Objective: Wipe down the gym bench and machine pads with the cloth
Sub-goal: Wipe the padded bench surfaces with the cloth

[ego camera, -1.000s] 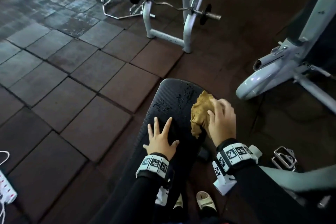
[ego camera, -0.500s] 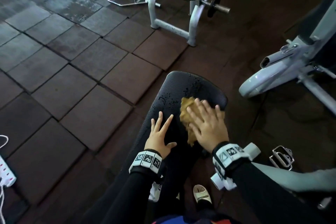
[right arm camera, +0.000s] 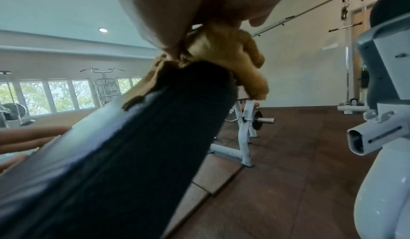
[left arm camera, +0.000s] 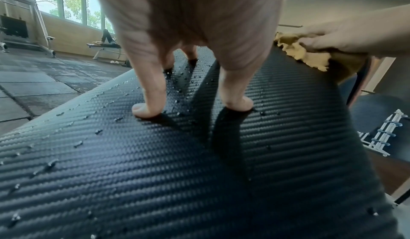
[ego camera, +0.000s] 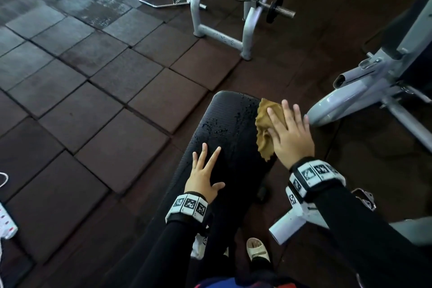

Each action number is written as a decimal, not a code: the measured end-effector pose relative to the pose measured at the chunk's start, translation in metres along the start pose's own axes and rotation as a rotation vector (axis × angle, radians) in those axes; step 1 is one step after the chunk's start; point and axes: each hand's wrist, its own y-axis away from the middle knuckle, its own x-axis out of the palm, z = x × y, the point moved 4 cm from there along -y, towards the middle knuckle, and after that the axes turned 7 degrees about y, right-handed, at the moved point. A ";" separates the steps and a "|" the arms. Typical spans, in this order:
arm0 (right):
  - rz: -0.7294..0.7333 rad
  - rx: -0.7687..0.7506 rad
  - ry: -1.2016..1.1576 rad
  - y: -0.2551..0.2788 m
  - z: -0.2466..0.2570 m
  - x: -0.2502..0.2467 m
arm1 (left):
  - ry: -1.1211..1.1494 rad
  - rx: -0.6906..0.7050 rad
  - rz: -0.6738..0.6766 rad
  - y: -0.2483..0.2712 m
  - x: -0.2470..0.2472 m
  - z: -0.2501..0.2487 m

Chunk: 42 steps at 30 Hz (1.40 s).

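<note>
We see the bench (ego camera: 224,138): black ribbed pad, water beads across its far end. Left hand (ego camera: 203,179) flat on the pad near its left edge, grip apart, fingers splayed. Right hand (ego camera: 288,134) presses the tan cloth (ego camera: 264,128) on the far right edge, fingers straight over it. Room: dark rubber floor tiles (ego camera: 93,91), curl-bar rack (ego camera: 222,14) beyond, grey machine (ego camera: 364,86) right, windows (left arm camera: 66,2).

No legible text, brand, number or sign appears in any view. The wristbands (ego camera: 188,206) at about 6 o'clock in the head view carry only black-and-white square marker patterns, not readable characters.
</note>
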 end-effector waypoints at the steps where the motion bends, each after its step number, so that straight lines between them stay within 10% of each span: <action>1: 0.004 -0.015 -0.019 -0.005 0.006 0.000 | -0.001 -0.003 0.000 0.000 0.000 0.000; 10: 0.065 -0.461 0.106 0.116 0.049 0.033 | -0.006 0.005 -0.002 0.001 0.001 0.002; 23: 0.055 -0.066 0.033 0.009 0.019 0.005 | -0.034 0.010 0.012 -0.001 0.003 0.001; 42: -0.006 0.216 -0.712 0.126 0.060 0.051 | -0.053 0.038 0.009 -0.001 0.007 0.004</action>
